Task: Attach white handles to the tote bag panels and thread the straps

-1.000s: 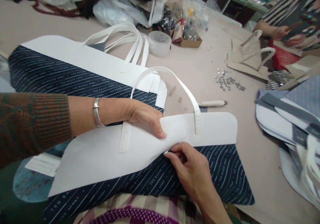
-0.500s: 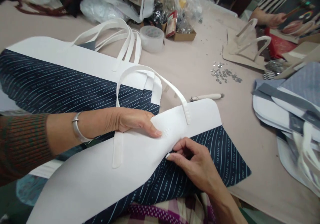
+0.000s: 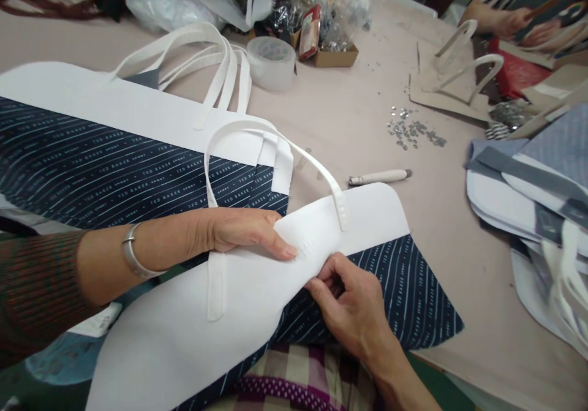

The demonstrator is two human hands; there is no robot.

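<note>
A white bag panel (image 3: 184,313) with a dark blue printed fabric section lies over my lap and the table edge. My left hand (image 3: 252,233) grips its upper edge, thumb on the white face beside a faint embossed mark and fingers hidden behind. On the seam between white and blue, my right hand (image 3: 349,301) pinches the panel's material, with thumb and forefinger together. A white strap handle (image 3: 316,160) arches up from the panel, one end near each side of my left hand.
More bag panels (image 3: 92,154) with white straps lie at left. Behind are a tape roll (image 3: 271,62) and a small carton (image 3: 337,57). Silver metal pieces (image 3: 413,129) and a white pen-like tool (image 3: 380,177) lie right of centre. A co-worker's hands (image 3: 514,25) are at far right.
My right thumb and forefinger have closed onto the panel at the seam; a small white bit at the thumb tip no longer shows. The left hand keeps its hold, and the view has shifted slightly.
</note>
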